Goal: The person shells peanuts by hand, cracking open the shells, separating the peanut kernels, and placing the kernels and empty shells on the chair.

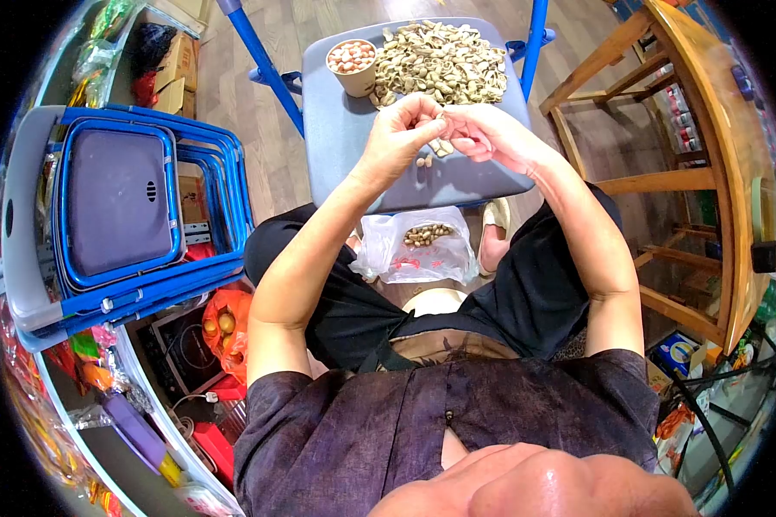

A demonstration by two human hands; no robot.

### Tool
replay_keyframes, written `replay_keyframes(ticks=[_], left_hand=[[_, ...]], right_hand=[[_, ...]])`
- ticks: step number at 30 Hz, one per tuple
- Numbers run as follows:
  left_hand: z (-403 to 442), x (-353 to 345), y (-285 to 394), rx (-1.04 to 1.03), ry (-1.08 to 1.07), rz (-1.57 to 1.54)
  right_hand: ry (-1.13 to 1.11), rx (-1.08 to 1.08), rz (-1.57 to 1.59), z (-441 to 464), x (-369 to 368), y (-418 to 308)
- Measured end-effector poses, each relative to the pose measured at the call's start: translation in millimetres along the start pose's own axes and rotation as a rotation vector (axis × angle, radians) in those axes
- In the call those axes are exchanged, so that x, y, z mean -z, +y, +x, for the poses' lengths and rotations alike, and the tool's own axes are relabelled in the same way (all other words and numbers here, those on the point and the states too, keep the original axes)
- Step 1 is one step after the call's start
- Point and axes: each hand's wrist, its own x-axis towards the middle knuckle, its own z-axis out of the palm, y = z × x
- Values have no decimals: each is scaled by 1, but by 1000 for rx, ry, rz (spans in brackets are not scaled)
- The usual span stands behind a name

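Over a grey folding-chair seat (336, 155), my left hand (403, 131) and my right hand (491, 138) meet at the fingertips. Both are closed in a pinch around a small peanut, mostly hidden by the fingers. Just below them lie pale shell pieces (441, 148) and a couple of peanuts (424, 161). Beyond my hands is a wide heap of peanut shells (444, 62). To its left stands a paper cup (358, 82) filled to the top with reddish and white shelled peanuts. Between my feet, an open white plastic bag (379, 258) holds several unshelled peanuts (428, 234).
Folded blue-framed chairs (121, 202) lean at the left, against shelves of packaged goods. An orange bag (226, 327) of round fruit sits below them, near a black cooktop (181, 349). At the right stands a wooden table (707, 181) with legs and crossbars.
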Motion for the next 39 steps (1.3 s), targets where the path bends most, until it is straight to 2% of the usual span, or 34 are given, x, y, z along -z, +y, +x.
replay_keyframes(ticks=[9, 17, 19, 20, 22, 25, 27, 29, 32, 34, 38, 39], left_hand=[[2, 1, -3, 17, 27, -21], [3, 4, 3, 121, 48, -143], [4, 10, 3, 154, 32, -344], [4, 11, 3, 152, 34, -345], [3, 10, 8, 240, -40, -587], [3, 16, -4, 286, -112, -671], [4, 21, -7, 283, -144, -661], [4, 23, -8, 279, -176, -652], [3, 21, -7, 299, -155, -530], [1, 18, -5, 288, -138, -413], [-1, 15, -1, 291, -116, -389], [-2, 8, 7, 262, -49, -358]], right_hand=[[21, 42, -61, 8, 1, 11], [11, 120, 287, 15, -6, 20], [-8, 137, 294, 13, -10, 14], [-25, 157, 305, 12, -11, 12], [-27, 176, 266, 12, -8, 9], [3, 212, 213, 13, -12, 5], [36, 227, 198, 11, -14, 2], [-20, 133, 304, 9, -11, 1], [-110, 28, 323, 12, -5, 0], [-114, 10, 298, 16, 1, 7], [-81, -3, 258, 19, 7, 13], [-81, -3, 258, 18, 4, 11]])
